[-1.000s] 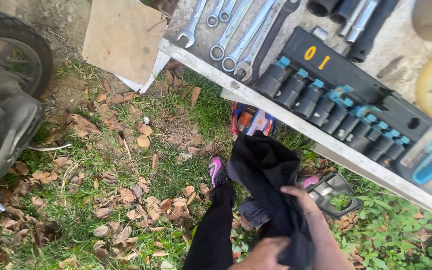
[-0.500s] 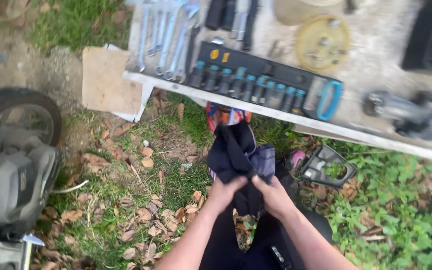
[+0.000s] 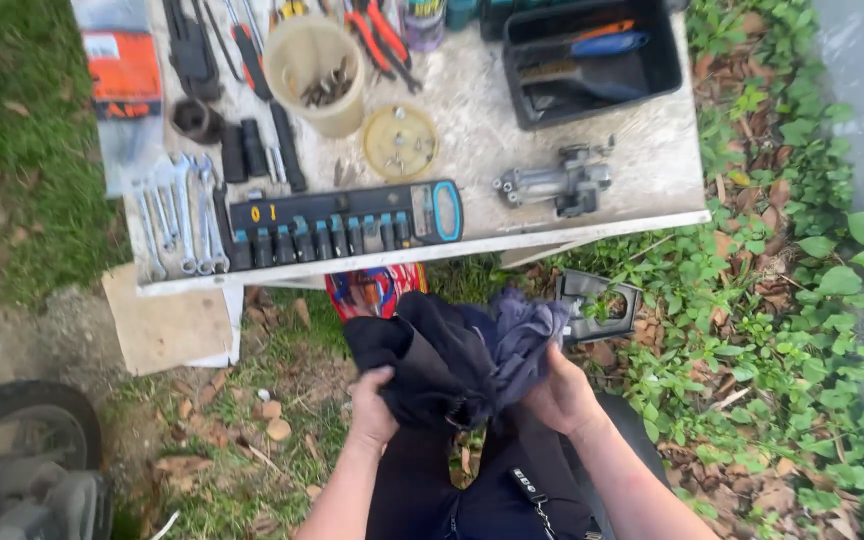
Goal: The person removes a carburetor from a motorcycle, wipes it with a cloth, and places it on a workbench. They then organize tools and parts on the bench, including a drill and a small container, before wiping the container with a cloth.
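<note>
An outdoor repair spot on a yard, set up as a makeshift workshop. Shown by grass and dry leaves [image 3: 252,440] underfoot, green creeper [image 3: 802,300] at three o'clock, a worn board table [image 3: 512,110] at twelve o'clock laden with wrenches [image 3: 177,215], a socket set [image 3: 342,230] and pliers [image 3: 377,35], and a vehicle tyre [image 3: 22,440] at eight o'clock.

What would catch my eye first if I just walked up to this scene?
Probably the dark cloth bunched between the left hand and right hand, low in the middle. Behind it, a worn table carries a socket set, wrenches and a cup of bits.
</note>
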